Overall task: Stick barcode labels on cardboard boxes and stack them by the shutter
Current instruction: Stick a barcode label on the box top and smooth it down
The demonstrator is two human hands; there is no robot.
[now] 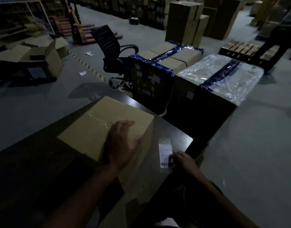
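Observation:
A taped brown cardboard box (95, 127) sits on a dark table (177, 134). My left hand (120, 145) rests flat on the box's near right corner, fingers spread and fairly straight. To the right of the box a white barcode label (164, 153) lies on the tabletop. My right hand (184, 160) pinches the label's lower right edge with its fingertips. The label's barcode strip is at its near end.
Beyond the table stand two large wrapped cartons, one with blue tape (166, 61) and one under clear film (223, 74). A black office chair (111, 51) is behind them. Open boxes (42, 50) lie at the left, tall cartons (186, 20) at the back, a person (279, 35) at the far right.

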